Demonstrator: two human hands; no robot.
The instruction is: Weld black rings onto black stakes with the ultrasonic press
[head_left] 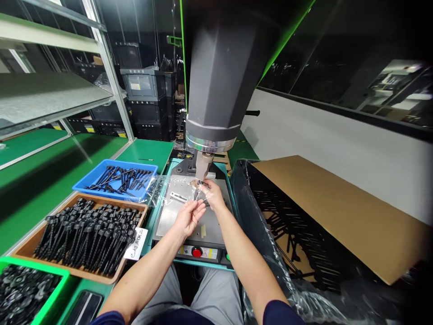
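Under the press's grey metal horn (203, 166), a small dark stemmed part (196, 194) stands between my hands, partly hidden by fingers. My left hand (190, 217) pinches at its lower end with thumb and forefinger, the other fingers curled loosely. My right hand (214, 195) has its fingertips closed around the upper end, close to the horn's tip. Clear plastic film (158, 188) stretches across from the left and reaches the hands. Below them lies the machine's metal base plate (169, 219), with a slotted metal bar (178, 197) to the left.
At left are a blue tray (77, 186) of black stemmed parts, a wooden tray (103, 278) packed with black knobbed rods, and a green bin (64, 282). A red button (196, 252) sits on the base front. At right, a plastic-lined box (243, 198) holds black parts beneath cardboard (338, 207).
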